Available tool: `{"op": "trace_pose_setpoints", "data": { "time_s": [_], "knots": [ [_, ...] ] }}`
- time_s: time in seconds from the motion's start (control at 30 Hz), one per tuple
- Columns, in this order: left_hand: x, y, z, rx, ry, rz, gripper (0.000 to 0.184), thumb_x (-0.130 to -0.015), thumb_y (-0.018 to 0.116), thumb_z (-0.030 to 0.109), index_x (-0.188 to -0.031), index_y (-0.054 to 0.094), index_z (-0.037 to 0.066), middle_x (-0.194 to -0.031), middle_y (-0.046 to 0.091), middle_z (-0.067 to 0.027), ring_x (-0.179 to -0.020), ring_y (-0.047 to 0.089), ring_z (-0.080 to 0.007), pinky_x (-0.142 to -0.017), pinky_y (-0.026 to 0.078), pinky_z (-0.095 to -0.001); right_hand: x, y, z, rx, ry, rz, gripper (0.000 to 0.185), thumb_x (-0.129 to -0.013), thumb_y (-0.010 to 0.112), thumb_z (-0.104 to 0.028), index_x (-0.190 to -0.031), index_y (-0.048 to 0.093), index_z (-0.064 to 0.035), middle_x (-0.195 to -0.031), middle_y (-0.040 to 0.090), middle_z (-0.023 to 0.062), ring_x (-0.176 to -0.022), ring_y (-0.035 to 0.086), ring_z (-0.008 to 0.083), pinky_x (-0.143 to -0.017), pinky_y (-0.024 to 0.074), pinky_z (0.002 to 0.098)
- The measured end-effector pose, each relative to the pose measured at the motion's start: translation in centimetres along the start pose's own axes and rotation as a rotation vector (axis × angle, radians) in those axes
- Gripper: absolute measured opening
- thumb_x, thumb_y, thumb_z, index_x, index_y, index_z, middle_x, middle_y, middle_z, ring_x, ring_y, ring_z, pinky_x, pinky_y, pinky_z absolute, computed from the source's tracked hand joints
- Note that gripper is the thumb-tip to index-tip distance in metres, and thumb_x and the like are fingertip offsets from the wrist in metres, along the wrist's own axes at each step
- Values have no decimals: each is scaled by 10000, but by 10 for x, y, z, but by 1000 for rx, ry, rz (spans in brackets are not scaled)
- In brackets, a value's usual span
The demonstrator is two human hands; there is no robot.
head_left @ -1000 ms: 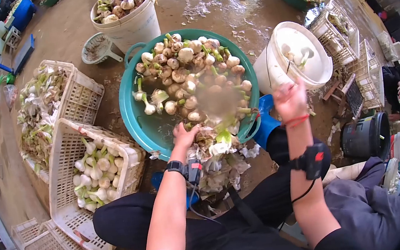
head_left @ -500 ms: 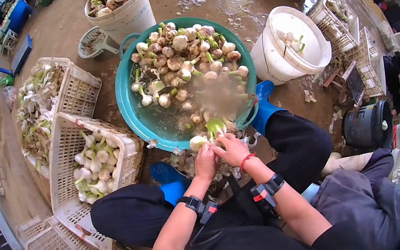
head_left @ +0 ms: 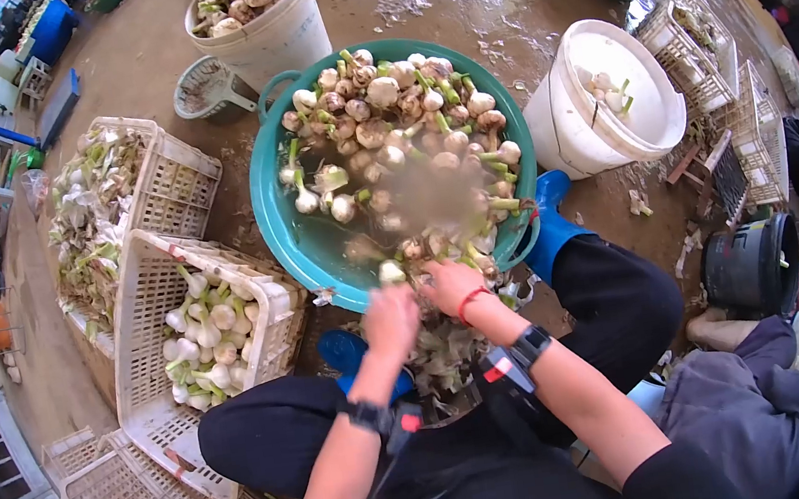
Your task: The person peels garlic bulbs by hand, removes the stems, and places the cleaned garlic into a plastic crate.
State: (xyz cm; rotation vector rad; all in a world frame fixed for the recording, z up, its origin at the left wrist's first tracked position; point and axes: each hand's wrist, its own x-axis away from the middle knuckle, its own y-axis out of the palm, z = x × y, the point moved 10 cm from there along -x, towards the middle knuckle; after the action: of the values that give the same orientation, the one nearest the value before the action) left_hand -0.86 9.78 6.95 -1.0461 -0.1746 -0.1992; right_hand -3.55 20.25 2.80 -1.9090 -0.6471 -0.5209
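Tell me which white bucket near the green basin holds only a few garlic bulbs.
The white bucket right of the green basin: only a few garlic bulbs show inside. The other bucket, upper left, is heaped.

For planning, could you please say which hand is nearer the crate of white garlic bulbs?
Left. The left hand is right of the crate, by the near rim of the green tub; the right hand is farther right, by that rim.
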Motion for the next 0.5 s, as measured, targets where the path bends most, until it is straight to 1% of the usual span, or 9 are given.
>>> {"op": "trace_pose_setpoints", "data": {
  "time_s": [0.03, 0.1, 0.2, 0.23, 0.27, 0.33, 0.4, 0.43, 0.5],
  "knots": [
    [-19, -7, -7, -20, 92, 146, 275, -662, 567, 60, -936, 585, 64, -918, 562, -143, -892, 498, -346, -784, 431, -408, 10, 9, 13, 3, 14, -8, 364, -789, 580, -343, -1062, 577, -103, -1129, 532, 145, -964, 570, 330, -799, 474, 424],
    [-53, 44, -38, -68, 42, 11, 400, -682, 600, 85, -1075, 530, 59, -1116, 517, -151, -1082, 442, -361, -924, 382, -374, 27, 19, 21, -24, -94, 43, 374, -790, 582, -348, -1061, 575, -90, -1194, 488, 154, -977, 566, 329, -813, 470, 423],
    [-76, 91, -82, -33, -191, -329, 510, -666, 674, 159, -1137, 496, 73, -1116, 524, -201, -1006, 516, -383, -871, 434, -424, 61, -10, 9, -65, -26, 106, 432, -789, 594, -313, -1162, 530, -103, -1288, 419, 154, -1026, 541, 329, -854, 455, 419],
    [-80, 77, -81, 90, -195, -165, 512, -666, 707, 223, -1102, 493, 61, -997, 568, -182, -911, 586, -309, -781, 485, -390, 66, -23, 6, -186, -104, 271, 473, -771, 630, -277, -1193, 505, -102, -1294, 413, 147, -1061, 519, 328, -880, 443, 421],
    [-76, 85, -90, 524, -362, -168, 406, -727, 683, 303, -1009, 513, 66, -910, 580, -156, -840, 602, -291, -736, 489, -376, 62, -20, 7, -185, -99, 271, 473, -771, 630, -277, -1193, 505, -102, -1294, 413, 147, -1061, 519, 328, -880, 443, 421],
    [-48, 50, -44, 997, -542, -203, 355, -818, 618, 339, -976, 510, 40, -824, 573, -75, -804, 589, -167, -664, 476, -290, 68, -47, -8, -467, -306, 587, 517, -747, 670, -243, -1203, 486, -81, -1276, 421, 152, -1084, 503, 324, -906, 428, 419],
    [-31, 34, -5, 1263, -340, -295, 281, -877, 565, 296, -927, 518, 23, -791, 543, -7, -796, 549, -84, -644, 461, -235, 62, -50, -11, -584, -366, 541, 543, -725, 701, -175, -1199, 470, -48, -1233, 446, 166, -1075, 509, 294, -887, 450, 371],
    [-15, 24, 3, 1402, -444, -313, 190, -869, 582, 186, -937, 545, 13, -833, 566, -4, -799, 547, -82, -668, 464, -229, 58, -48, -8, -746, -372, 452, 535, -717, 709, -144, -1186, 474, -42, -1199, 471, 159, -1048, 524, 277, -861, 463, 344],
    [-3, 6, 7, 1378, -354, -200, 182, -857, 592, 148, -966, 558, 6, -860, 581, -11, -800, 552, -81, -676, 469, -226, 53, -33, 2, -1194, -247, 245, 522, -675, 746, -97, -1133, 502, -45, -1085, 553, 116, -958, 567, 230, -790, 486, 280]
  ]
}}
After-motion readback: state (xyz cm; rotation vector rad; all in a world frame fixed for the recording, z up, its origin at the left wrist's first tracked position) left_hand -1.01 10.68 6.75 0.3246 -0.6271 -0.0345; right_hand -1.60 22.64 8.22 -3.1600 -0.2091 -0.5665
